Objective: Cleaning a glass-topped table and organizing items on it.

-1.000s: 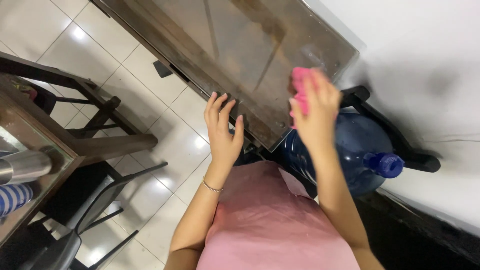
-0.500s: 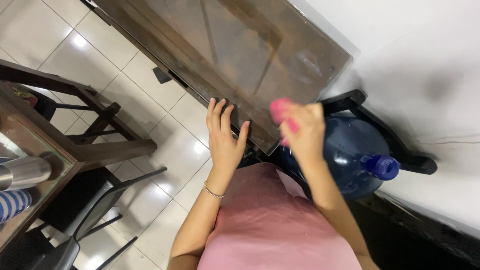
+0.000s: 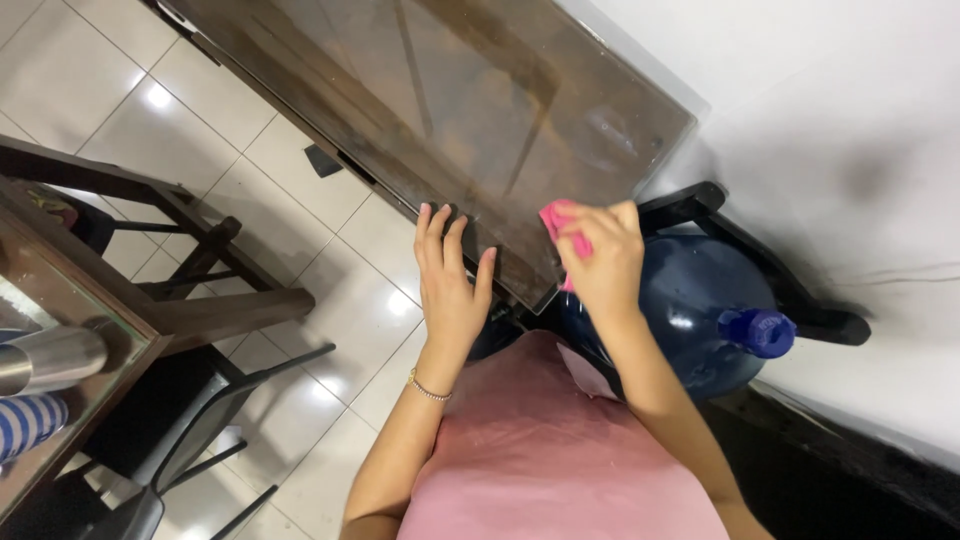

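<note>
A glass-topped wooden table point(image 3: 450, 110) stretches from the top left to the middle of the head view. My left hand point(image 3: 450, 275) rests flat with spread fingers on the table's near edge, a thin bracelet on its wrist. My right hand point(image 3: 598, 260) is closed around a pink cloth point(image 3: 560, 222) and presses it on the glass at the table's near corner.
A large blue water bottle point(image 3: 700, 300) with a blue cap lies in a black stand under the table corner, against the white wall. At left stand a wooden chair point(image 3: 190, 250), a second glass-topped table point(image 3: 90, 340) with a steel tumbler point(image 3: 45, 358), and a black chair on white floor tiles.
My right hand has dragged the pink cloth from farther right on the glass toward the near corner. My left hand has stayed on the edge.
</note>
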